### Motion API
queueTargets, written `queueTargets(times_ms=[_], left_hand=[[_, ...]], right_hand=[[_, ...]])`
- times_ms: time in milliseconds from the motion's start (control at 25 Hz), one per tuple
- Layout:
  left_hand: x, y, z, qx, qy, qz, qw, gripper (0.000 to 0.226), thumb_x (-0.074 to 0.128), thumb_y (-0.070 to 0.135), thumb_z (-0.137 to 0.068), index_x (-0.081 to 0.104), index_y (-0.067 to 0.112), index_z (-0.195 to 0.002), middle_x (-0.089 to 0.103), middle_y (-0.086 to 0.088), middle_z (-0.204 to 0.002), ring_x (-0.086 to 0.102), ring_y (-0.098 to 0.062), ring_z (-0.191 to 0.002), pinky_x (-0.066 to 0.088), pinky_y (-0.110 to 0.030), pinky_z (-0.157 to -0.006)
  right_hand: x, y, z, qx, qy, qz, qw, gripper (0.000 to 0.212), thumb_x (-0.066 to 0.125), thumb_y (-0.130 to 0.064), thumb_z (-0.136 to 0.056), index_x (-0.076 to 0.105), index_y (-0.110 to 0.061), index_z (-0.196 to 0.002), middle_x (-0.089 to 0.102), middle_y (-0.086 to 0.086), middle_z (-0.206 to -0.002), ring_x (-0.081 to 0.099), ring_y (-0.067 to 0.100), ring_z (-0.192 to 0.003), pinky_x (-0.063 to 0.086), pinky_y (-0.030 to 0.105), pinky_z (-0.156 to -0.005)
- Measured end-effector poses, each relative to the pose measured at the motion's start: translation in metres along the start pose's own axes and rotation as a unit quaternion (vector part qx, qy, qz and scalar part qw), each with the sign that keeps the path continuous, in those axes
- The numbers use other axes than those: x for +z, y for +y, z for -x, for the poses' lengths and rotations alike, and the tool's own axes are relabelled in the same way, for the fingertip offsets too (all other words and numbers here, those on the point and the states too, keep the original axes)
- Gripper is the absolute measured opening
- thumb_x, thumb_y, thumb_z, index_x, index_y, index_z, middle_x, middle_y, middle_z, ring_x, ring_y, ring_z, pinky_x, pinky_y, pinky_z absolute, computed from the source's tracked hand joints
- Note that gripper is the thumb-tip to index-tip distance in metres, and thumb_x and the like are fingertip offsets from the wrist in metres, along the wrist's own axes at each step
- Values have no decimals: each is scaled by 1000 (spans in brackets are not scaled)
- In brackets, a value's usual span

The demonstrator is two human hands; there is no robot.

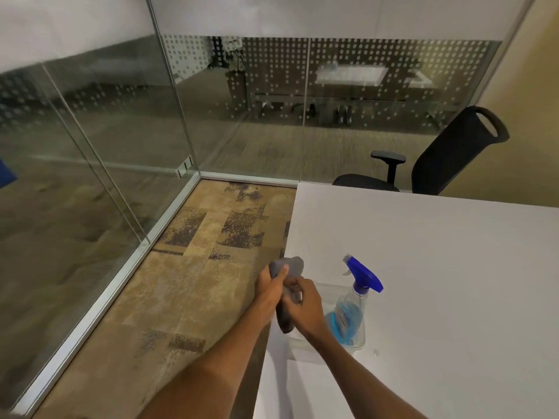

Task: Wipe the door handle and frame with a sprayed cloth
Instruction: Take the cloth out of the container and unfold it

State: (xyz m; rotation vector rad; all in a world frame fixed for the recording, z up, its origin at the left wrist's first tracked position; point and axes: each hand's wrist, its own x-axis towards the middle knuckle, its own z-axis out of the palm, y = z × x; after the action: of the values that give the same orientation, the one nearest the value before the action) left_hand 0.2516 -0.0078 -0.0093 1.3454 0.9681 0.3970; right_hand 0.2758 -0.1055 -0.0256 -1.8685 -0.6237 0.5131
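I'm gripping the cloth [288,265] with my left hand [270,285] and right hand [306,305] at the table [438,252] edge, beside the bottle [348,316]. I'm judging wiping unstarted, since no door handle is showing.

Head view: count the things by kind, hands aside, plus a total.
Grey cloth: 1, gripped by left hand and right hand
Spray bottle: 1
Clear tray: 1
White table: 1
Office chair: 1
Total: 5
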Motion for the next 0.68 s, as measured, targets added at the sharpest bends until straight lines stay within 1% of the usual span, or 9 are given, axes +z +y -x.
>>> queueTargets(times_ms=[80, 120, 200, 280, 360, 400, 520, 600, 680], left_hand=[[-19, 15, 3, 3, -7, 53, 999, 38, 60, 22, -95, 56, 2, -127, 67, -11, -116, 65, -17, -91, 52, -15, -67], [-28, 24, 6, 8, -16, 66, 998, 35, 61, 20, -94, 57, 2, -124, 68, -11, -111, 66, -18, -89, 54, -18, -66], [-45, 36, 14, 32, -40, 60, 997, 32, 62, 19, -94, 59, 6, -123, 68, -12, -114, 67, -24, -97, 58, -31, -78], [-61, 45, 19, 72, -69, 31, 995, 36, 61, 16, -94, 56, 18, -130, 60, -10, -128, 62, -28, -112, 55, -43, -95], [-76, 51, 23, 123, -103, 20, 987, 45, 60, 10, -94, 53, 29, -135, 55, -3, -134, 58, -24, -121, 50, -44, -102], [-82, 55, 26, 145, -117, 19, 982, 45, 59, 8, -94, 55, 33, -132, 56, 0, -133, 58, -20, -122, 50, -41, -103], [-97, 62, 31, 185, -119, -7, 975, 36, 60, 10, -94, 65, 36, -118, 62, 6, -127, 60, -13, -119, 52, -33, -100], [-104, 69, 33, 212, -110, -53, 970, 24, 61, 13, -94, 68, 30, -110, 66, 7, -119, 61, -14, -116, 53, -26, -95], [-114, 78, 33, 238, -98, -131, 957, 12, 62, 16, -94, 68, 23, -102, 67, 4, -110, 62, -18, -110, 52, -23, -87]], right_hand=[[-7, -9, -7, -34, 22, 6, 999, 34, 60, -20, -92, 51, -15, -123, 56, 7, -122, 55, 24, -115, 42, 22, -91], [-10, -16, -10, -53, 33, 7, 998, 41, 59, -19, -92, 47, -13, -131, 52, 8, -130, 51, 23, -119, 40, 17, -93], [-13, -32, -15, -103, 52, 47, 992, 51, 54, -30, -92, 42, -14, -139, 41, 3, -140, 38, 16, -128, 31, 17, -102], [-13, -43, -21, -155, 49, 91, 982, 53, 51, -45, -88, 49, -17, -133, 41, 5, -142, 35, 17, -127, 31, 31, -106], [-14, -55, -23, -199, 40, 99, 974, 56, 47, -58, -85, 55, -13, -117, 52, 9, -126, 45, 20, -114, 41, 33, -98], [-14, -61, -25, -205, 37, 101, 973, 52, 51, -56, -83, 55, -11, -108, 54, 9, -115, 47, 20, -105, 46, 35, -91], [-11, -77, -30, -190, 37, 118, 974, 24, 65, -26, -79, 53, -9, -90, 58, 9, -94, 49, 24, -87, 49, 44, -77], [-12, -87, -32, -181, 11, 98, 979, 19, 64, -23, -79, 51, -9, -84, 59, 7, -83, 53, 22, -77, 50, 38, -70], [-19, -100, -34, -189, -32, 29, 981, 16, 59, -22, -75, 48, -13, -82, 56, 3, -75, 51, 15, -69, 46, 25, -64]])
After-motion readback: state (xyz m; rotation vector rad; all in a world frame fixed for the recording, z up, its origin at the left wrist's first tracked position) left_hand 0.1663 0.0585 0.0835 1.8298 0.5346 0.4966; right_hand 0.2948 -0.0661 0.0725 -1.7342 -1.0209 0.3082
